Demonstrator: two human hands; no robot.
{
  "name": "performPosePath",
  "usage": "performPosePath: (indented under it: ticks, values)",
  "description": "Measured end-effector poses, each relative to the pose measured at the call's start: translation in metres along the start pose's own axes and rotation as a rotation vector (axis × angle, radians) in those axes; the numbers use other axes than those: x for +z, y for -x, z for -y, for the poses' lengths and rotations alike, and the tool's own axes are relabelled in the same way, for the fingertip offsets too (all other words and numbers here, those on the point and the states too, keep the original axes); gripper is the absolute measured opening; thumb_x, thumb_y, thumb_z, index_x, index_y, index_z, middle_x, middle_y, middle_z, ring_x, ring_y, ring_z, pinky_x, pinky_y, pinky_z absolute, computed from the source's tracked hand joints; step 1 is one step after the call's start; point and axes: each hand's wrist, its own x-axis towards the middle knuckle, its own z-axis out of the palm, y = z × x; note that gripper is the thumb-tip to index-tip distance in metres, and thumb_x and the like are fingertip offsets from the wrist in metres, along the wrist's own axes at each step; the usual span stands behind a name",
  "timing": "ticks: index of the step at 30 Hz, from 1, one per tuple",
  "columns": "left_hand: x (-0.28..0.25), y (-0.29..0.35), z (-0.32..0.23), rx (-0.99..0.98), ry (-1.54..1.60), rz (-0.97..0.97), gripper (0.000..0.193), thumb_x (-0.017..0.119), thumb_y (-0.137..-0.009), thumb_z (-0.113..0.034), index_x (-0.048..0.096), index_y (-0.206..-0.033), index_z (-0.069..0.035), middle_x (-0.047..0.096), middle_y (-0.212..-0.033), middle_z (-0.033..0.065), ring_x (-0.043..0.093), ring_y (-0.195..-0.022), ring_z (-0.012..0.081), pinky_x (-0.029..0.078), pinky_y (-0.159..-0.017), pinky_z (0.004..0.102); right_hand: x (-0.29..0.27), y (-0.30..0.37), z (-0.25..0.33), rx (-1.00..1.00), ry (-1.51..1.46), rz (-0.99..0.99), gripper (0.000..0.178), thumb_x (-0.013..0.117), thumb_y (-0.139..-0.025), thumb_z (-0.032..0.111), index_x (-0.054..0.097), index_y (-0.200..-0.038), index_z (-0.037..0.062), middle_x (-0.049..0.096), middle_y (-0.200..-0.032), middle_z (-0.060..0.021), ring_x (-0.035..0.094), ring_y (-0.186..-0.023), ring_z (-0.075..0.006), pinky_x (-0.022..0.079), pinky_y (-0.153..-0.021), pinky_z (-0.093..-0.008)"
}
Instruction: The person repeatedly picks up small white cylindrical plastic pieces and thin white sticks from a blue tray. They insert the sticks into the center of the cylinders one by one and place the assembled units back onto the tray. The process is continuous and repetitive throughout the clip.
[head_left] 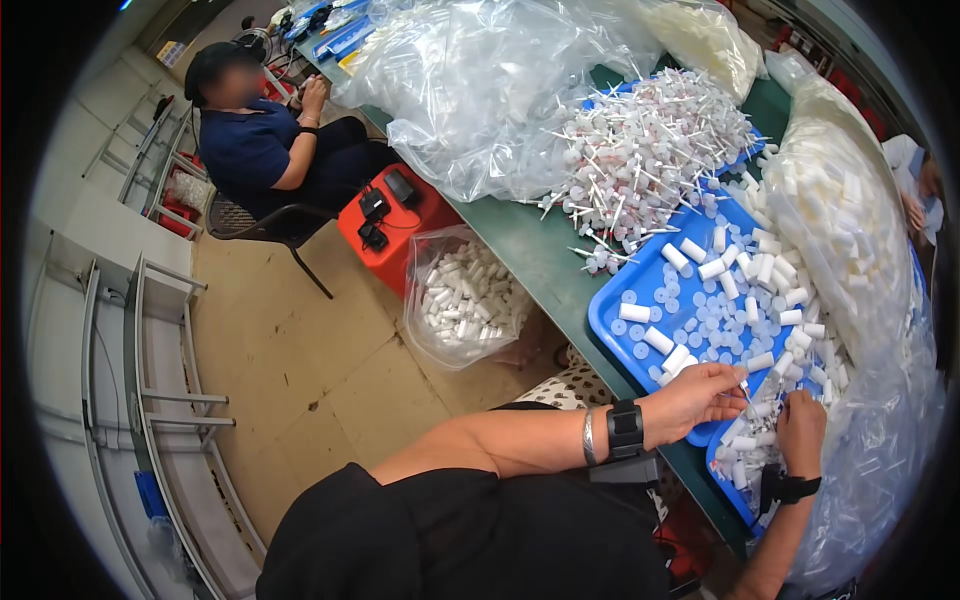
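White plastic tubes (475, 300) fill a clear bag (422, 340) over on the left. Rightward, the stemmed pieces (650, 165) heaped along the green table (512, 240) look like the finished share; plenty of loose discs (712, 325) and stubby cylinders (633, 312) remain in the blue tray (655, 265). Over its near end the left hand (700, 395) pinches a slim, pale piece (745, 386) between closed fingertips; the right hand (802, 430) curls just beside, its contents, if any, hidden from me.
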Motion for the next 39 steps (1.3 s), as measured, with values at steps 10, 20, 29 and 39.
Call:
performPosePath:
  ticks: [10, 20, 29, 39]
  values:
    - [-0.006, 0.015, -0.015, 0.121, 0.009, 0.037, 0.034, 0.063, -0.098, -0.029, 0.06, -0.12, -0.003, 0.066, -0.105, 0.0082, 0.066, -0.102, 0.0198, 0.055, -0.088, 0.0298, -0.025, 0.009, 0.016, 0.205, -0.551, -0.28, 0.018, 0.065, -0.088, 0.005, 0.063, -0.106, 0.0012, 0.064, -0.086, -0.0112, 0.061, -0.071, -0.0204, 0.049, -0.065, -0.0309]
    - [0.018, 0.038, -0.009, 0.12, -0.072, 0.031, 0.031, 0.056, -0.102, -0.023, 0.058, -0.123, 0.0, 0.066, -0.107, 0.012, 0.066, -0.107, 0.0236, 0.056, -0.093, 0.0319, -0.064, 0.046, 0.107, 0.279, -0.859, -0.301, 0.012, 0.07, -0.087, 0.002, 0.069, -0.099, -0.0027, 0.069, -0.083, -0.0093, 0.063, -0.07, -0.0134, 0.049, -0.063, -0.026]
    - [0.01, 0.042, 0.002, 0.138, -0.102, 0.005, 0.03, 0.056, -0.102, -0.021, 0.057, -0.123, 0.001, 0.065, -0.108, 0.0132, 0.066, -0.107, 0.023, 0.055, -0.094, 0.0324, -0.057, 0.051, 0.11, 0.14, -0.761, -0.358, 0.014, 0.071, -0.085, 0.003, 0.069, -0.099, 0.0001, 0.069, -0.082, -0.0114, 0.066, -0.068, -0.0217, 0.051, -0.06, -0.0303]
    - [0.013, 0.054, 0.017, 0.149, -0.275, 0.094, 0.039, 0.053, -0.103, -0.02, 0.051, -0.135, 0.003, 0.062, -0.125, 0.0133, 0.06, -0.116, 0.0193, 0.05, -0.099, 0.0329, -0.056, 0.046, 0.121, 0.364, -1.394, 0.003, 0.017, 0.06, -0.098, 0.014, 0.065, -0.098, -0.0021, 0.068, -0.079, -0.0074, 0.065, -0.062, -0.0125, 0.053, -0.057, -0.0259]
